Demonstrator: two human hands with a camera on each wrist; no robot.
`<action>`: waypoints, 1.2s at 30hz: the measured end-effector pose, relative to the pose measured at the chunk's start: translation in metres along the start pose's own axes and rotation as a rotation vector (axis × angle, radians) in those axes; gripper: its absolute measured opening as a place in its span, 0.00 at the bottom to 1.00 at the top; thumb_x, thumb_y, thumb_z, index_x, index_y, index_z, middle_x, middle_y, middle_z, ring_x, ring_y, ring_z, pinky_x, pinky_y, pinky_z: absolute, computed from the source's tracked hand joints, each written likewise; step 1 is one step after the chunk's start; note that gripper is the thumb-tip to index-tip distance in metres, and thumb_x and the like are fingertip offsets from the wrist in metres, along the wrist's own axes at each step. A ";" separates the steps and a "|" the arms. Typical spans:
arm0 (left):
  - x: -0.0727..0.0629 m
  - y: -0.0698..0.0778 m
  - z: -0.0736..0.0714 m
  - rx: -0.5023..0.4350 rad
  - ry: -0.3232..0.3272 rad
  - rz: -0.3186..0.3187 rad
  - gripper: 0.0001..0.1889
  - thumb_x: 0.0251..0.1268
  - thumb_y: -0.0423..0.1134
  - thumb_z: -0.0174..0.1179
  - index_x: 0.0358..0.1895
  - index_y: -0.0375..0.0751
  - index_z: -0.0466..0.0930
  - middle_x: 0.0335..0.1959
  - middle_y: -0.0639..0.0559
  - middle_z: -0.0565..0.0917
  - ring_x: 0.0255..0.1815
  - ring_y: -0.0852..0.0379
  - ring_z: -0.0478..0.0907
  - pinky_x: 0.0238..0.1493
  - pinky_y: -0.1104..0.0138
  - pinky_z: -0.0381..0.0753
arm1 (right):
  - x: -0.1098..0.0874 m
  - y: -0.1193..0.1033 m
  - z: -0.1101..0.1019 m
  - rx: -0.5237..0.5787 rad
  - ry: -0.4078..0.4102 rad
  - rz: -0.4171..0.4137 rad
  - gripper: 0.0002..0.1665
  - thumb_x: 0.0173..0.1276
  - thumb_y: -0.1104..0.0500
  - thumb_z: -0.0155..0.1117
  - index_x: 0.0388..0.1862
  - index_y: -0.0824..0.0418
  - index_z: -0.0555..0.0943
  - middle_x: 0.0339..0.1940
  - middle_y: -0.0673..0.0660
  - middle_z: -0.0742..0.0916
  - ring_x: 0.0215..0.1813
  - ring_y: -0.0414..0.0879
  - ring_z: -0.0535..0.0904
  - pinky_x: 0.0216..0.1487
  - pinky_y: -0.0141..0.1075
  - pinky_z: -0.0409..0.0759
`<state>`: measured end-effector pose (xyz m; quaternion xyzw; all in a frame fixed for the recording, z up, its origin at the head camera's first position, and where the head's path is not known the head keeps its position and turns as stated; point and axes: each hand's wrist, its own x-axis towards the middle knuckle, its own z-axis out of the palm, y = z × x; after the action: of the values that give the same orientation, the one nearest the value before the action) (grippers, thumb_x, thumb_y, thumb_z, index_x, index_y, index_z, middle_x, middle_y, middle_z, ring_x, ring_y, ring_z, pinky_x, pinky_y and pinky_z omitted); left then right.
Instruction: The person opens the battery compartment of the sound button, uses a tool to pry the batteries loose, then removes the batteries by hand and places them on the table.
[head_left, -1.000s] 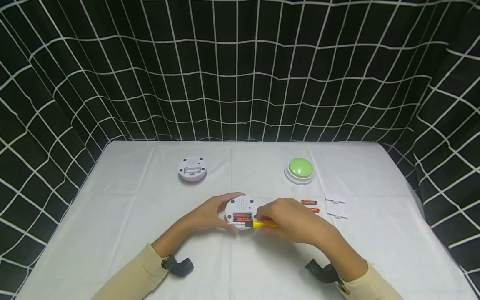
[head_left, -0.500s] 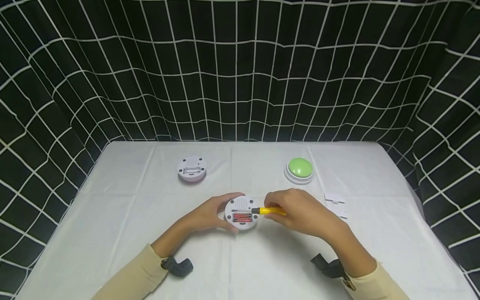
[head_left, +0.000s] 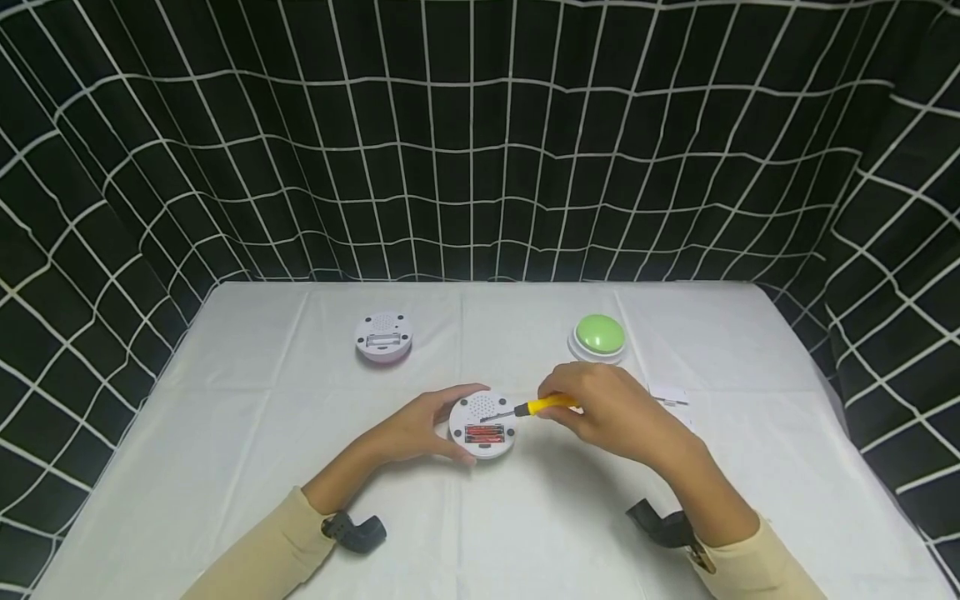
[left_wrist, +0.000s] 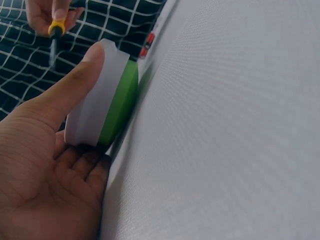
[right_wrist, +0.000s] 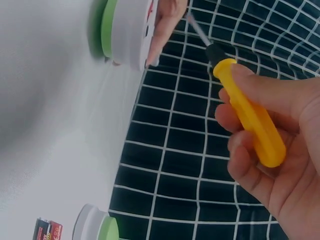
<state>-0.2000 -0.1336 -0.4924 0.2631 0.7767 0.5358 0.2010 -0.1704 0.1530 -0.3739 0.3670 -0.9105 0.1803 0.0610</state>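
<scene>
My left hand grips a round white push button, thumb and fingers around its rim. It lies upside down, its green dome toward the cloth. Red batteries sit in its uncovered compartment. In my right hand is a screwdriver with a yellow handle and a dark collar. Its shaft overlaps the push button's speaker holes in the head view. The right wrist view shows the tip raised above the push button.
Another upturned push button with an open compartment lies at the back left. A push button with its green dome up stands at the back right. White covers lie right of my hand. Loose red batteries show in the right wrist view.
My right hand has moved up and to the right with the screwdriver, whose tip went from the push button's near edge to over its speaker holes. My left hand has stayed put.
</scene>
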 end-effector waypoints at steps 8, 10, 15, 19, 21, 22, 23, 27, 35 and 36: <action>0.000 -0.001 0.001 0.013 0.005 -0.026 0.51 0.43 0.40 0.83 0.75 0.60 0.67 0.74 0.62 0.71 0.77 0.61 0.62 0.80 0.59 0.54 | 0.000 0.001 -0.001 0.001 0.070 -0.033 0.11 0.57 0.63 0.80 0.38 0.50 0.91 0.31 0.40 0.85 0.33 0.35 0.80 0.30 0.31 0.78; 0.000 -0.001 0.001 0.015 0.005 -0.027 0.51 0.43 0.40 0.83 0.76 0.60 0.67 0.74 0.62 0.71 0.77 0.61 0.62 0.80 0.60 0.55 | 0.000 0.002 -0.001 0.001 0.077 -0.039 0.13 0.56 0.64 0.80 0.37 0.49 0.91 0.30 0.39 0.84 0.33 0.34 0.79 0.29 0.31 0.77; 0.000 0.000 0.001 0.027 0.008 -0.026 0.51 0.43 0.41 0.83 0.76 0.60 0.66 0.74 0.62 0.71 0.77 0.61 0.61 0.80 0.59 0.55 | 0.000 0.001 0.000 -0.003 0.071 -0.041 0.14 0.54 0.66 0.81 0.36 0.49 0.91 0.29 0.38 0.82 0.32 0.34 0.77 0.29 0.31 0.76; 0.000 0.001 0.001 0.022 0.011 -0.024 0.51 0.43 0.41 0.83 0.75 0.60 0.67 0.74 0.62 0.71 0.77 0.61 0.61 0.80 0.59 0.54 | -0.001 -0.001 0.001 -0.008 0.061 -0.045 0.13 0.54 0.66 0.81 0.36 0.50 0.91 0.29 0.39 0.82 0.31 0.34 0.77 0.30 0.31 0.77; 0.000 0.001 0.001 0.018 0.012 -0.022 0.51 0.43 0.40 0.83 0.75 0.59 0.67 0.74 0.62 0.71 0.77 0.61 0.61 0.80 0.59 0.55 | -0.001 -0.002 0.002 -0.011 0.055 -0.045 0.13 0.55 0.66 0.81 0.37 0.50 0.91 0.29 0.40 0.82 0.31 0.35 0.78 0.31 0.31 0.78; -0.001 0.002 0.001 0.020 0.013 -0.022 0.51 0.43 0.41 0.83 0.75 0.59 0.67 0.74 0.62 0.71 0.77 0.61 0.61 0.80 0.59 0.55 | -0.001 -0.003 0.002 -0.013 0.052 -0.044 0.13 0.55 0.66 0.80 0.37 0.51 0.91 0.30 0.40 0.82 0.31 0.35 0.78 0.31 0.31 0.79; -0.001 0.002 0.001 0.022 0.013 -0.021 0.51 0.43 0.41 0.83 0.75 0.59 0.67 0.74 0.62 0.71 0.77 0.61 0.61 0.80 0.59 0.55 | -0.001 -0.003 0.003 -0.015 0.049 -0.043 0.12 0.55 0.65 0.80 0.37 0.51 0.91 0.30 0.41 0.82 0.32 0.35 0.79 0.31 0.31 0.79; -0.001 0.000 0.001 0.023 0.017 -0.015 0.50 0.43 0.41 0.83 0.75 0.59 0.67 0.73 0.62 0.72 0.77 0.61 0.62 0.80 0.59 0.56 | -0.001 -0.004 0.004 -0.031 0.040 -0.042 0.11 0.56 0.64 0.81 0.37 0.52 0.91 0.30 0.42 0.83 0.32 0.36 0.80 0.32 0.31 0.80; 0.000 0.001 0.002 0.015 0.023 -0.009 0.50 0.43 0.41 0.84 0.75 0.58 0.68 0.72 0.62 0.73 0.76 0.60 0.63 0.80 0.57 0.56 | -0.001 -0.005 0.004 -0.068 -0.005 -0.077 0.09 0.57 0.65 0.79 0.31 0.51 0.89 0.25 0.41 0.81 0.27 0.37 0.75 0.27 0.29 0.75; 0.000 0.001 0.002 0.013 0.024 -0.011 0.50 0.43 0.41 0.84 0.75 0.58 0.68 0.72 0.62 0.73 0.76 0.60 0.63 0.80 0.57 0.56 | -0.002 -0.005 0.004 -0.076 -0.007 -0.078 0.09 0.57 0.65 0.79 0.30 0.50 0.88 0.25 0.41 0.80 0.27 0.36 0.74 0.27 0.28 0.74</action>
<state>-0.1985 -0.1322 -0.4918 0.2537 0.7839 0.5328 0.1931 -0.1660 0.1494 -0.3770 0.4005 -0.9018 0.1417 0.0786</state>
